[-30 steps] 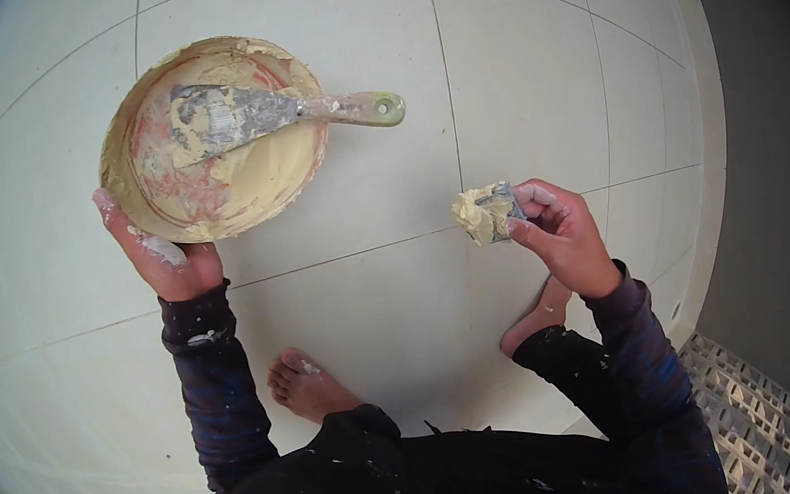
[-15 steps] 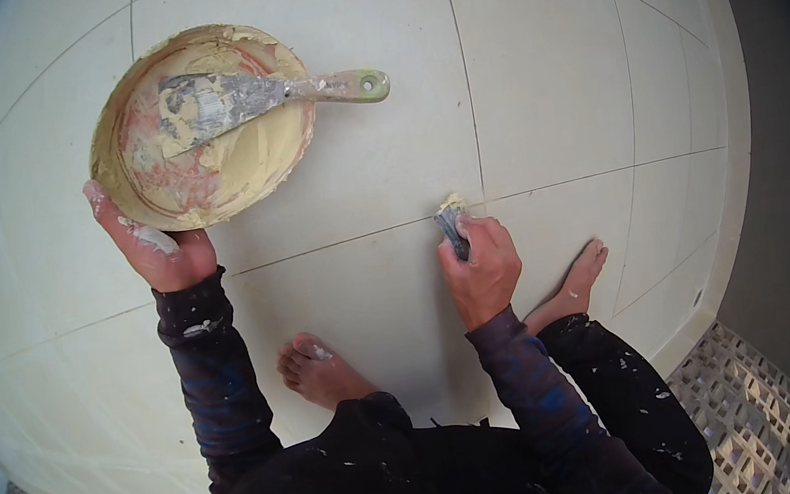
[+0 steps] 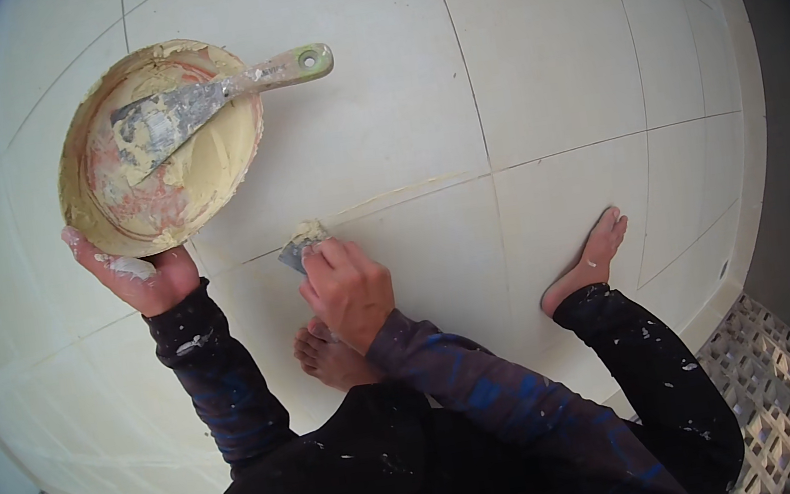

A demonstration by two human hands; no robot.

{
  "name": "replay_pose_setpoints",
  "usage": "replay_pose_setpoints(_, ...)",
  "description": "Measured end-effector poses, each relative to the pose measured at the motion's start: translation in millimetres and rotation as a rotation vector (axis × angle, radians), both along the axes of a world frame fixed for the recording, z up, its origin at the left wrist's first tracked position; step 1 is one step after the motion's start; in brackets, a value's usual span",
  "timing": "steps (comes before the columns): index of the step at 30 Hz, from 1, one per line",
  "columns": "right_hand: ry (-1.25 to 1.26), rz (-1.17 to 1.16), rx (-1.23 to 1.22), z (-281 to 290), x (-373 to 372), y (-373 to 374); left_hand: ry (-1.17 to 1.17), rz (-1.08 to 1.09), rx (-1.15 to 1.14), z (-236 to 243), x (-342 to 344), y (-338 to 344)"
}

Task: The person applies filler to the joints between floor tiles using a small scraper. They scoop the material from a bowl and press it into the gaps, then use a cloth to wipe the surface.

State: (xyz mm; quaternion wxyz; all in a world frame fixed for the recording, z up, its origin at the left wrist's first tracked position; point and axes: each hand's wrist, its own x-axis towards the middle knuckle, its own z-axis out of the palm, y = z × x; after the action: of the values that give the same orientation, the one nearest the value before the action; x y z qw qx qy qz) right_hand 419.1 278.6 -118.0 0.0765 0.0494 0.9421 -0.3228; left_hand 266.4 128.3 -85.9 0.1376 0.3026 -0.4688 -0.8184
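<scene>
My left hand [image 3: 157,275] grips a round, filler-smeared bowl [image 3: 71,171] at its near side. A wide putty knife [image 3: 172,120] lies across the bowl, its pale handle with green end jutting past the right rim. My right hand [image 3: 349,292] holds a small grey scraper [image 3: 299,252] carrying a lump of cream filler, low over or against the tiled floor [image 3: 562,72] near the joint below the bowl. A thin cream streak [image 3: 407,189] runs rightward from the scraper, just above that joint. Both hands are speckled or smeared around the fingers, most visibly white on the left thumb.
My bare feet [image 3: 330,362] stand on the pale tiles, the left under my right hand, the right [image 3: 591,260] farther out. The floor ends at a raised edge [image 3: 750,96] on the right, with a darker surface beyond. A perforated patterned surface [image 3: 765,367] shows at lower right.
My right hand has turned over and swept leftward with the scraper toward the bowl, and a cream streak now shows behind it. The bowl has shifted slightly left; my right foot is farther right.
</scene>
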Motion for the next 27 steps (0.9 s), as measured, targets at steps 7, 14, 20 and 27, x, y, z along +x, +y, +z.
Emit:
replay_pose_setpoints(7,-0.174,-0.236,-0.373,-8,-1,40,0.0,-0.019,-0.052,-20,7,8)
replay_pose_setpoints(14,-0.021,-0.484,0.222,-9,57,156,0.014,-0.047,-0.002,-32,22,-15)
replay_pose_setpoints(20,0.073,-0.282,0.273,-21,79,72,0.03,-0.089,-0.004,-26,46,-12)
replay_pose_setpoints(27,0.063,-0.214,0.084,-73,86,-1,0.031,-0.079,-0.038,-45,60,12)
